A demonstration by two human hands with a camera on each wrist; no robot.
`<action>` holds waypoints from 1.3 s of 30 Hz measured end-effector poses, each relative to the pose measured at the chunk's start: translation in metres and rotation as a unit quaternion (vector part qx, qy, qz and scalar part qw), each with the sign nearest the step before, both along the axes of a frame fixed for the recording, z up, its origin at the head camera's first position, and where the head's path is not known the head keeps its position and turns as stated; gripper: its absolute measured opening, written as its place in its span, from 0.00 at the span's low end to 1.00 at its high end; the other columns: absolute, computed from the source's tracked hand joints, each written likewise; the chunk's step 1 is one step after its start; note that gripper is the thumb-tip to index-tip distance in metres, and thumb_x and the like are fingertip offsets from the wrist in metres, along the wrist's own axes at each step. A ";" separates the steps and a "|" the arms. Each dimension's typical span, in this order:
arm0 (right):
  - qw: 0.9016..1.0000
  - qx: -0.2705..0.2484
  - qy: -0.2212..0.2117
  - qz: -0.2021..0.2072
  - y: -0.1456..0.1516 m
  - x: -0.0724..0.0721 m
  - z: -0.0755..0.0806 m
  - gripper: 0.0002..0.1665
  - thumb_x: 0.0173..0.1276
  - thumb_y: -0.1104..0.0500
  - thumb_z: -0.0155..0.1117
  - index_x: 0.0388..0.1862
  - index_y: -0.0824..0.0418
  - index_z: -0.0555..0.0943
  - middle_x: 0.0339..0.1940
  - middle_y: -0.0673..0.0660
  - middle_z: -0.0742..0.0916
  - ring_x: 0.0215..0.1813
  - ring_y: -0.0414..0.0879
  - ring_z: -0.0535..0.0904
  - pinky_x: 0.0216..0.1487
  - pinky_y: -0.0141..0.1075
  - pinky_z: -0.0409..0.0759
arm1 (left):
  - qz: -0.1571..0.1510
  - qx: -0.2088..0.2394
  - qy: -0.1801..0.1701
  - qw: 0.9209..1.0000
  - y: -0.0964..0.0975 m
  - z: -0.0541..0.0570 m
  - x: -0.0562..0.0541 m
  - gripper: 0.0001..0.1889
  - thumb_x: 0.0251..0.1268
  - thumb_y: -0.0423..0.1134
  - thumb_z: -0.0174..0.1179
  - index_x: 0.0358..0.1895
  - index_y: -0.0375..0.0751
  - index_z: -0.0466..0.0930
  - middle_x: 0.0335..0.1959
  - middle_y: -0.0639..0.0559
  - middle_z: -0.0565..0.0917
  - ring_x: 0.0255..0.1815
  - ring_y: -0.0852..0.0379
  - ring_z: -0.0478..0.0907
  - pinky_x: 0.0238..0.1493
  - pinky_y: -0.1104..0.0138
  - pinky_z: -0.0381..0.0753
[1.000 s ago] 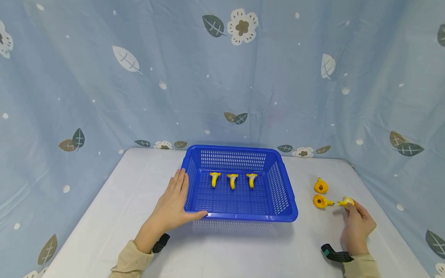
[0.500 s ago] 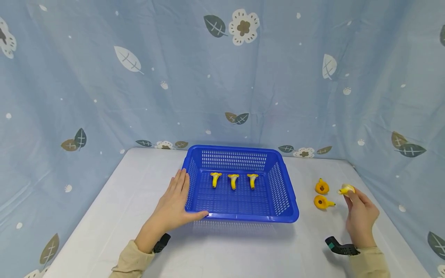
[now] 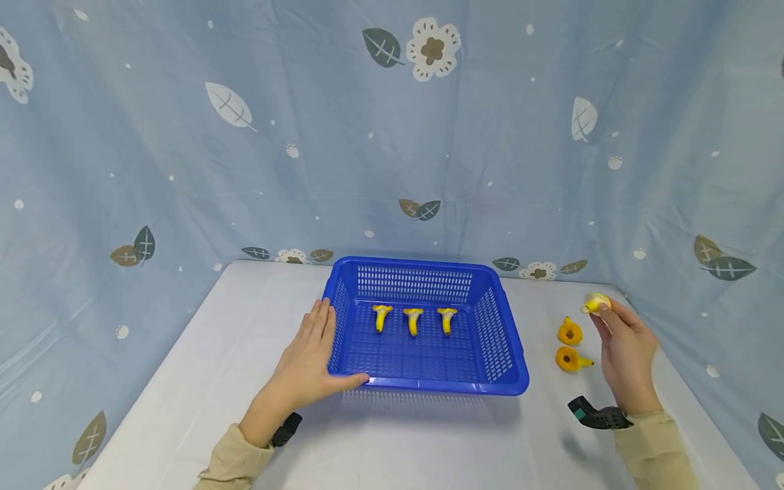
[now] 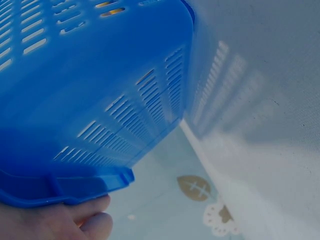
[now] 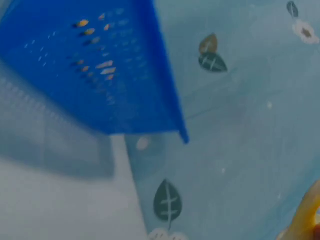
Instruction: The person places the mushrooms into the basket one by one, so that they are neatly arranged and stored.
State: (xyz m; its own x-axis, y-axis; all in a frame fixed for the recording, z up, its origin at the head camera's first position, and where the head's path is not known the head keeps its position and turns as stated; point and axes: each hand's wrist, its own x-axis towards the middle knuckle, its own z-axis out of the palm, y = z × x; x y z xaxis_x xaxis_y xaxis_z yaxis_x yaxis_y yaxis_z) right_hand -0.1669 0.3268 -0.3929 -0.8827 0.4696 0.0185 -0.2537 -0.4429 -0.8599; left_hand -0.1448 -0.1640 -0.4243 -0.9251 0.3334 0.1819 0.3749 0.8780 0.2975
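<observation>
My right hand pinches a small yellow trumpet-shaped piece, flared and whitish at one end, above the table's right side. A sliver of that piece shows at the corner of the right wrist view. My left hand lies with straight fingers along the left rim of a blue plastic basket, its thumb stretched over the front rim. In the left wrist view, fingertips touch the basket's rim. Three similar yellow pieces, a left one, a middle one and a right one, lie in a row inside the basket.
Two more pieces with orange round tops and dark centres, a far one and a near one, lie on the white table right of the basket. A blue patterned curtain hangs behind the table and along its sides.
My right hand has lifted the yellow trumpet-shaped piece off the table and moved it away from me, beyond the two lying pieces. My left hand stays at the basket.
</observation>
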 end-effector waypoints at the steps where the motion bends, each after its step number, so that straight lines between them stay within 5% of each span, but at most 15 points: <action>1: 1.000 0.008 0.005 0.008 -0.003 -0.001 0.003 0.16 0.67 0.65 0.67 0.53 0.68 0.84 0.54 0.55 0.78 0.53 0.44 0.78 0.53 0.28 0.79 | 0.000 0.001 0.000 1.000 0.000 0.000 0.000 0.71 0.46 0.84 0.50 0.78 0.27 0.41 0.80 0.34 0.39 0.80 0.40 0.34 0.77 0.48 0.45; 12: 0.988 0.080 0.042 0.121 -0.030 -0.017 0.039 0.13 0.70 0.64 0.64 0.51 0.67 0.84 0.54 0.55 0.78 0.53 0.43 0.78 0.56 0.29 0.78 | -0.001 0.004 0.001 1.000 0.001 -0.001 0.000 0.71 0.46 0.84 0.51 0.78 0.27 0.41 0.80 0.34 0.39 0.80 0.40 0.34 0.77 0.48 0.45; 24: 0.975 0.132 0.057 0.169 -0.079 -0.043 0.074 0.08 0.70 0.65 0.65 0.45 0.63 0.86 0.51 0.56 0.80 0.49 0.42 0.82 0.54 0.28 0.79 | 0.000 -0.005 0.003 1.000 0.000 0.000 0.000 0.71 0.46 0.85 0.50 0.78 0.27 0.41 0.80 0.34 0.39 0.80 0.39 0.35 0.77 0.47 0.46; 39: 0.936 0.257 0.063 0.234 -0.147 -0.085 0.055 0.24 0.72 0.60 0.64 0.57 0.78 0.78 0.44 0.49 0.88 0.46 0.41 0.85 0.54 0.32 0.82 | -0.004 -0.004 0.010 1.000 -0.001 -0.002 0.000 0.70 0.47 0.85 0.49 0.78 0.26 0.42 0.80 0.34 0.39 0.80 0.40 0.34 0.77 0.48 0.45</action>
